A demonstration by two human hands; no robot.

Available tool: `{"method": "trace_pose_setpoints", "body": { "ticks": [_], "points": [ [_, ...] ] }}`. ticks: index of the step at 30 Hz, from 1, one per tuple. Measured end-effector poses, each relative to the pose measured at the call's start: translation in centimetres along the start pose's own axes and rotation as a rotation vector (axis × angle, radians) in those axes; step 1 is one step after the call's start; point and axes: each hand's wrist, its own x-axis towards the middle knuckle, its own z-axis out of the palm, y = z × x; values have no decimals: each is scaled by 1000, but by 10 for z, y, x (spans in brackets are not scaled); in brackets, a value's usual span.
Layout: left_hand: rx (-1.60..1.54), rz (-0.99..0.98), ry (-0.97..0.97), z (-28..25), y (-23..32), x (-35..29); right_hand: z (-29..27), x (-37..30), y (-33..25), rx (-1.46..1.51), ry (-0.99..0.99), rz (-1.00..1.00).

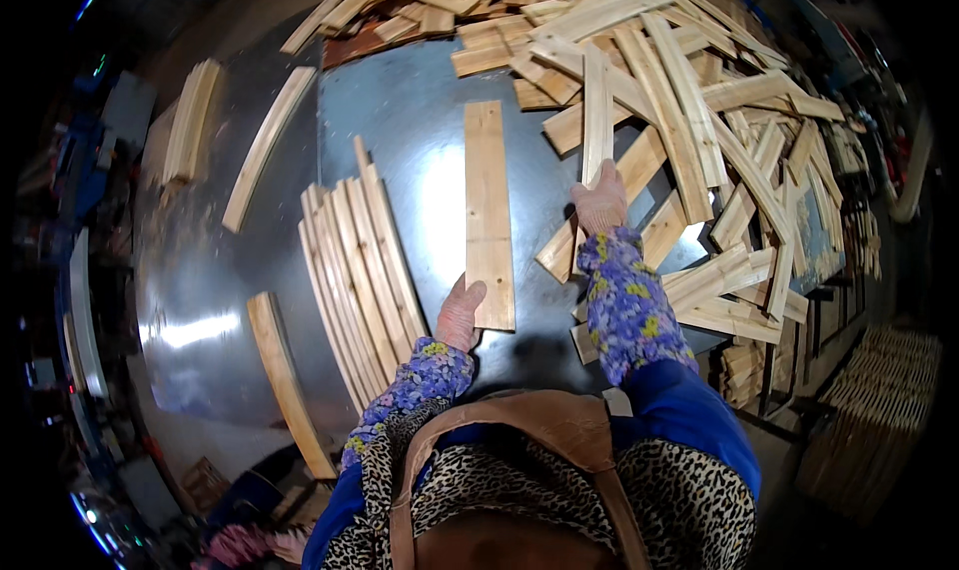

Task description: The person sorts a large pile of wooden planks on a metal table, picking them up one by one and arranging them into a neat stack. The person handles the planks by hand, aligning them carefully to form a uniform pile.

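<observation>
My left hand (461,315) grips the near end of a flat wooden board (487,205), its thumb lying over the top face. The board points away from me above the metal table (400,110). Further right, my right hand (601,198) is closed round the near end of a narrower wooden strip (596,100) at the edge of the heap. The strip's far end overlaps other pieces. Left of my left hand, a row of wooden strips (355,270) lies side by side.
A loose heap of wooden boards (689,100) spreads over the far and right table. Single boards (270,145) and a small stack (192,120) lie left. Stacked wood (869,410) stands at the lower right. Another person's pink sleeve (238,547) shows at the lower left.
</observation>
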Motion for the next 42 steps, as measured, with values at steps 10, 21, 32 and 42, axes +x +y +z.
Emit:
{"method": "trace_pose_setpoints", "body": {
  "ticks": [10, 21, 32, 42],
  "points": [
    [1153, 719, 247, -21, -36, -121, 142, -210, 13, 283, -844, -174],
    [1933, 729, 237, -53, -29, -162, 83, -182, 58, -99, -671, -559],
    [2122, 682, 668, -12, -78, -152, -139, 191, 176, -841, 133, -144],
    [1693, 546, 964, -18, -92, -125, -172, 203, 164, -155, -147, -339]
  ]
}}
